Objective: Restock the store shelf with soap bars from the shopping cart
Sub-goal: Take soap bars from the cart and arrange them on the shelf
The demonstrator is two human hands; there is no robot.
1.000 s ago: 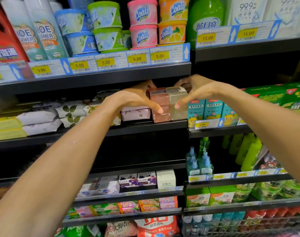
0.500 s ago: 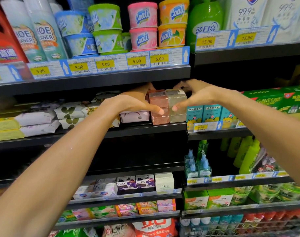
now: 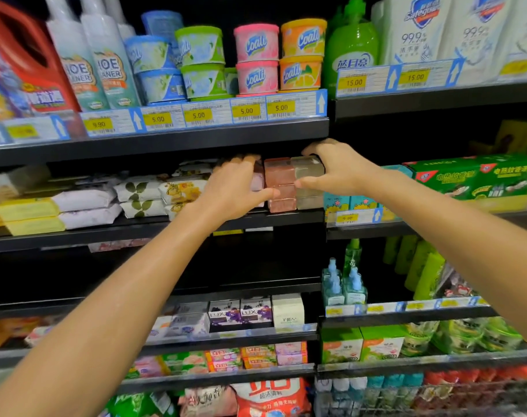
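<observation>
We are squaring the soap stacks (image 3: 292,183) on the shelf (image 3: 154,228), left hand (image 3: 236,188) curled round the pink bars' left side, right hand (image 3: 339,170) pinching the top grey bar; next, we judge, let go gently.

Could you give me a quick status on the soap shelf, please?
Left hand holds the pink soap stack. Right hand grips the grey soap stack. Both stacks on the shelf. Nothing blocking.
</observation>
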